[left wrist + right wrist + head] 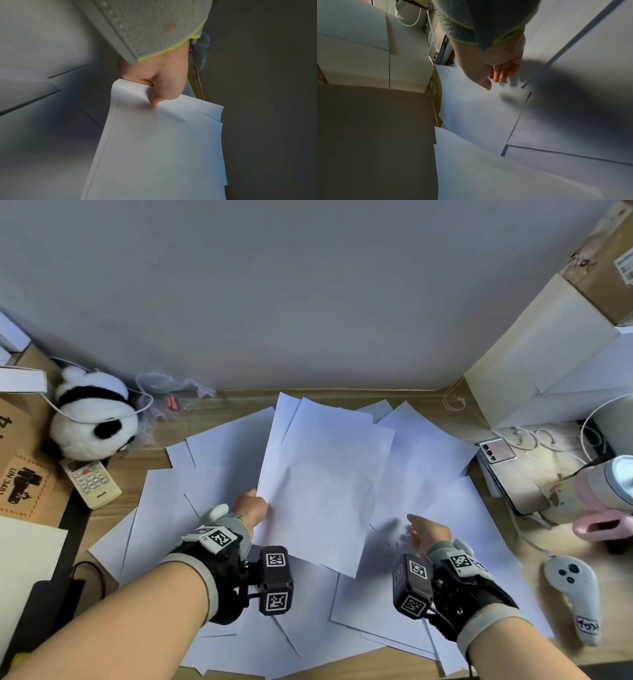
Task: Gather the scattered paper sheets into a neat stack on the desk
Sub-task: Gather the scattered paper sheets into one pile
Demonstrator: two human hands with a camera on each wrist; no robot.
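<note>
Many white paper sheets (pixel 219 460) lie scattered and overlapping across the wooden desk (pixel 363 397). My left hand (pixel 251 506) grips a small bundle of sheets (pixel 325 474) by its near left corner and holds it lifted above the rest. The left wrist view shows the thumb pinching that bundle (pixel 163 142) from above. My right hand (pixel 426 534) hovers just over a loose sheet (pixel 442 474) at the right, fingers straight and slightly spread, holding nothing. In the right wrist view the fingertips (pixel 499 79) are close above a sheet's corner (pixel 518 93).
A panda plush (pixel 92 419) and a remote (pixel 90 482) sit at the left beside a cardboard box (pixel 20 460). A phone (pixel 503 470), a pink-based cup (pixel 603 494), white cables and a white controller (pixel 573 583) crowd the right. White boxes (pixel 534 364) stand at the back right.
</note>
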